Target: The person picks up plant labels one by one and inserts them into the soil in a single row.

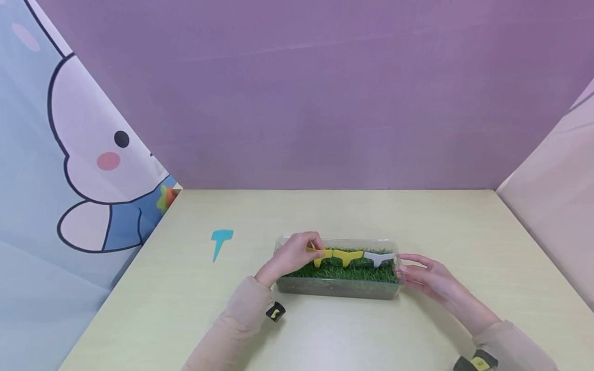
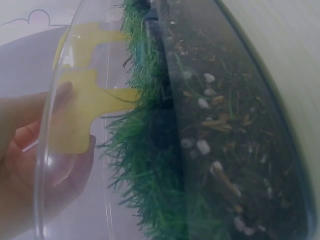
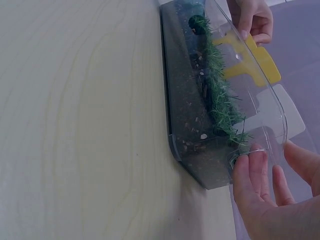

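Note:
A clear plastic box [image 1: 339, 292] of soil and green grass [image 1: 345, 271] lies on the table. My left hand [image 1: 317, 248] pinches a yellow T-shaped label [image 1: 322, 254] standing in the grass at the box's left end; through the box wall the left wrist view shows this yellow label [image 2: 80, 115] against my fingers [image 2: 30, 150]. Beside it stand a second yellow label [image 1: 348, 256] and a white label [image 1: 379, 256]. My right hand [image 1: 402, 268] touches the box's right end with straight fingers; its thumb [image 3: 248, 175] presses the box [image 3: 190, 125] at the corner.
A teal T-shaped label [image 1: 220, 241] lies flat on the pale wooden table [image 1: 325, 216], left of the box. A purple back wall, a cartoon-printed panel at the left and a pale panel at the right close in the table.

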`<state>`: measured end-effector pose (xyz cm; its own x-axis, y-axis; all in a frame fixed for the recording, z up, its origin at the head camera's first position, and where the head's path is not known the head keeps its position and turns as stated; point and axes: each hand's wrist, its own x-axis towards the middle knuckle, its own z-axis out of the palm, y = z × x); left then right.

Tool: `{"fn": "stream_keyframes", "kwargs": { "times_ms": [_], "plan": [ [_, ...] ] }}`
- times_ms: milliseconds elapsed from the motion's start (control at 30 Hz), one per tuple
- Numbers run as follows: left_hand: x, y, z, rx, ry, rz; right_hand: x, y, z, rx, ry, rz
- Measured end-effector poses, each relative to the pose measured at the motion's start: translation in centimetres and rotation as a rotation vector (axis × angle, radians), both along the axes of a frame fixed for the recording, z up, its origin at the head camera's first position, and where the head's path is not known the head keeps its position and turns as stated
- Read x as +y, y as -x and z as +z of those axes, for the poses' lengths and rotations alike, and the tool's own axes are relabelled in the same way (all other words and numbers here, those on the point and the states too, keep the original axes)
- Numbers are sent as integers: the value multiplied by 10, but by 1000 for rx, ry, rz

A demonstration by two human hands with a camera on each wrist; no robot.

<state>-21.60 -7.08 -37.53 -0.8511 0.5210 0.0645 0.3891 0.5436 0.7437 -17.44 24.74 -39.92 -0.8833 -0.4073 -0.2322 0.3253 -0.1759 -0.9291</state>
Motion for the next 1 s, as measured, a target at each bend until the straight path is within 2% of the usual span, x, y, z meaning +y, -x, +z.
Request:
{"fn": "stream_keyframes", "kwargs": {
  "times_ms": [567,1000],
  "plan": [
    [-4,-2,-4,44,28,30,1,0,-2,5,-19,3],
    [-19,-5,5,28,43,29,0,0,-2,3,-17,3]
  ]
}}
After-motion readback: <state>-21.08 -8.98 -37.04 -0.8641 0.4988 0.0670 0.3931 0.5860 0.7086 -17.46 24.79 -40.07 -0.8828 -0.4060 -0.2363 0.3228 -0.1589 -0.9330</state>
